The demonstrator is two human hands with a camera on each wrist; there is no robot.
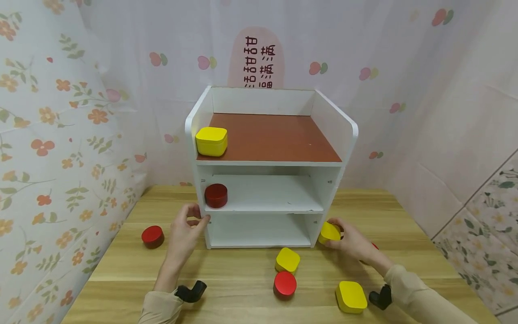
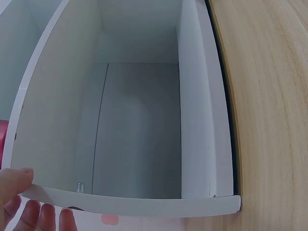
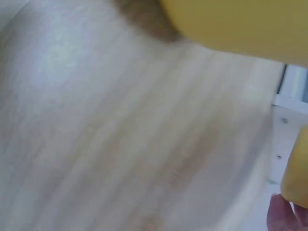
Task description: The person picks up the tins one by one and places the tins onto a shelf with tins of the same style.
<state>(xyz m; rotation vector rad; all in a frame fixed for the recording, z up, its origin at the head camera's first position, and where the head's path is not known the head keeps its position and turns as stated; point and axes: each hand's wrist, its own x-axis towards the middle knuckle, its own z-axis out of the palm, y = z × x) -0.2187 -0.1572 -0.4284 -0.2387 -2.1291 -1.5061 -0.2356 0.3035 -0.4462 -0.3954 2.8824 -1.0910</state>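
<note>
A white shelf unit with a brown top board stands on the table. At its left side panel, my left hand has its thumb on the front edge and its fingers around the outer side; the left wrist view shows thumb and fingertips at that panel. Beside the lower right side of the unit, my right hand grips a yellow box. In the right wrist view, fingers touch a yellow box, and the rest of the hand is out of frame.
A yellow box sits on the top board's left, and a dark red tin on the middle shelf. On the table lie red tins, yellow boxes and a red item partly behind the right forearm.
</note>
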